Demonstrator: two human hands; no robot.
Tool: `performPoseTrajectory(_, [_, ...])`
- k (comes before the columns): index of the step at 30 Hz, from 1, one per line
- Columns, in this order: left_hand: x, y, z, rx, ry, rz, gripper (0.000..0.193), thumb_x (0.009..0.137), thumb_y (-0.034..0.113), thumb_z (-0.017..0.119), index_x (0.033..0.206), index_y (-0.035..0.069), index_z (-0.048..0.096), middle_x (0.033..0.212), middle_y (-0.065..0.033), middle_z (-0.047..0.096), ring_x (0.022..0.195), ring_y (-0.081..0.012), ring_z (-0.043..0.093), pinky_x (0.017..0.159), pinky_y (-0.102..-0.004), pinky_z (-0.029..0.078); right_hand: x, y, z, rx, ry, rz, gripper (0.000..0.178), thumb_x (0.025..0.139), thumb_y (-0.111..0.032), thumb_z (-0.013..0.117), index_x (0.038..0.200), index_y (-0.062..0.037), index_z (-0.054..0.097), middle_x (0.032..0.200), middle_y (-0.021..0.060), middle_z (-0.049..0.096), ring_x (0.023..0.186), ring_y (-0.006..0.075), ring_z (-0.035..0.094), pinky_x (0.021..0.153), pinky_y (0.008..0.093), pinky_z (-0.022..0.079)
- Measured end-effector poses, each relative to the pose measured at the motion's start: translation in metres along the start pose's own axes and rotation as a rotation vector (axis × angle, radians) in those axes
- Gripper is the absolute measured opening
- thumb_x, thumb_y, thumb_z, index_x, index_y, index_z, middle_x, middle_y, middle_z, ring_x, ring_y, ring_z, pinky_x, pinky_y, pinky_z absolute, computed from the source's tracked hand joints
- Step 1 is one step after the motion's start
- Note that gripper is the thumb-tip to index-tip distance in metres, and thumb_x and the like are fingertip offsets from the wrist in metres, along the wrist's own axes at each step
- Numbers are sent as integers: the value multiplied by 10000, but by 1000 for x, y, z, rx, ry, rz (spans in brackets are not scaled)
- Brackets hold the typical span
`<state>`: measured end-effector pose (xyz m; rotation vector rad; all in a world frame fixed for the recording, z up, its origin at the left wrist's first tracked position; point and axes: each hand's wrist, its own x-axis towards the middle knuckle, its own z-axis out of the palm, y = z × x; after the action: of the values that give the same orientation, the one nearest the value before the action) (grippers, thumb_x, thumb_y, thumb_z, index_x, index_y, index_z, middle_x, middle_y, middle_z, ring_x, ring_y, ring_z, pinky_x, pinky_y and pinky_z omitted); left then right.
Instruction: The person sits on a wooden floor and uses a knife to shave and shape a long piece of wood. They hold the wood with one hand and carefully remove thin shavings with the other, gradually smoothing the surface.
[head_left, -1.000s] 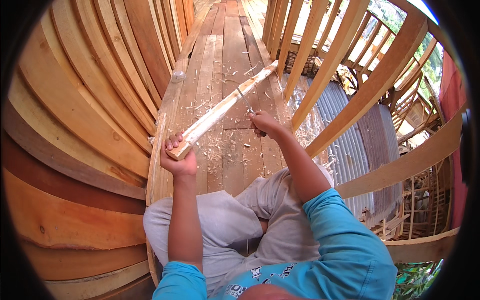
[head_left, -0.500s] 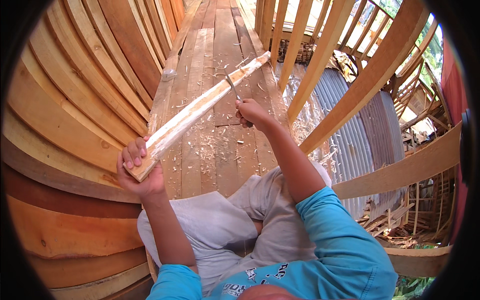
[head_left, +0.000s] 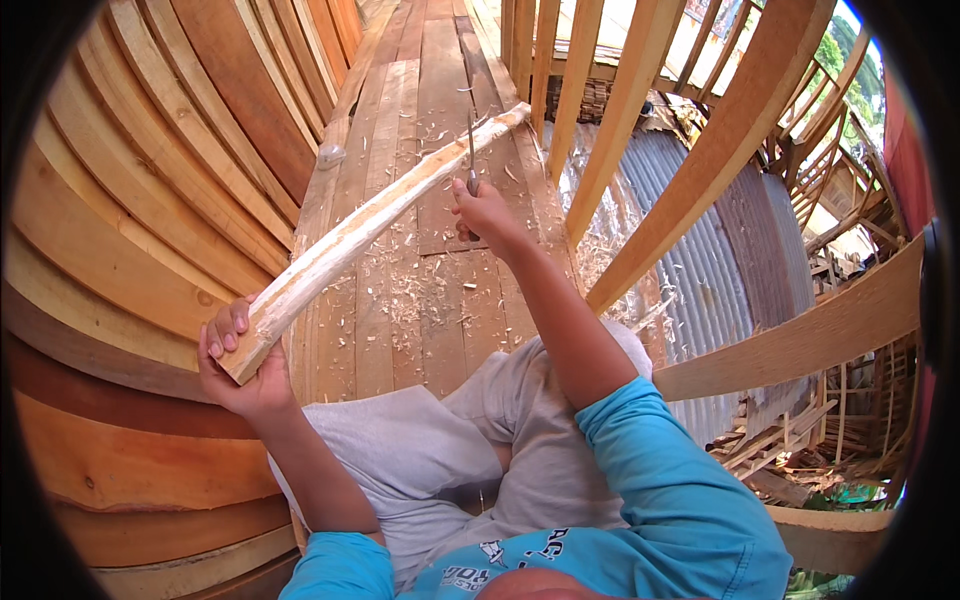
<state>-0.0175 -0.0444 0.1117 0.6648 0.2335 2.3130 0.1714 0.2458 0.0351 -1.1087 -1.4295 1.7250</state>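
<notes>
A long strip of wood (head_left: 360, 232), pale on its side with a tan face, slants from lower left to upper right above the plank floor. My left hand (head_left: 246, 368) is wrapped round its near end, thumb and fingers on opposite sides. The far end reaches the slats on the right. My right hand (head_left: 487, 215) is closed round the handle of a knife (head_left: 472, 150). Its narrow blade points away from me and crosses the strip near the far end. From this view I cannot tell whether the edge touches the wood.
Curled shavings (head_left: 400, 310) litter the plank floor (head_left: 440, 350). Upright boards (head_left: 130, 230) line the left side. On the right stand spaced wooden slats (head_left: 640, 210), with corrugated metal sheets (head_left: 690, 260) beyond them. A small clear plastic item (head_left: 331, 155) lies by the left boards.
The near end of the strip and my left hand have shifted left and toward me. My right hand has moved slightly left, and the knife blade has turned from slanting left to pointing straight away.
</notes>
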Motion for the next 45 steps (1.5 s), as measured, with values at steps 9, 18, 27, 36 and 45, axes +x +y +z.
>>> performPoseTrajectory(9, [7,13,-22,-44,-8,-52,288,961,90,445,676,131,447,701,-22,435,838,-209,457,1139,-462,342,34,30,-2,332,-340,-286,432,1018,-334,551,1306,-19,483,1276,102,595,1086,233,667,700,302,574])
performPoseTrajectory(18, [6,15,-24,-73,-48,8,258,930,87,500,684,139,440,720,-15,442,857,-208,452,1148,-459,312,24,20,0,327,-391,-280,428,998,-323,594,1277,-14,496,1278,85,596,1233,231,595,732,297,580])
performPoseTrajectory(27, [-2,29,-9,-101,-80,41,193,813,-14,535,706,128,460,734,-16,431,877,-207,440,1143,-464,271,16,8,12,254,-430,-259,439,990,-345,599,1246,1,509,1247,121,600,1192,253,625,650,289,579])
performPoseTrajectory(36, [-11,52,15,-72,-135,33,257,903,16,451,683,141,406,703,-19,391,824,-194,409,1121,-425,271,-18,-34,30,232,-317,-135,551,940,-429,631,1194,53,548,1089,147,580,907,277,729,494,292,544])
performPoseTrajectory(45, [-16,59,31,-123,-136,-4,280,898,-25,429,678,143,387,697,-25,379,809,-190,392,1096,-413,276,-33,-46,29,225,-252,-44,522,943,-411,606,1188,47,548,1045,153,584,870,275,734,525,314,538])
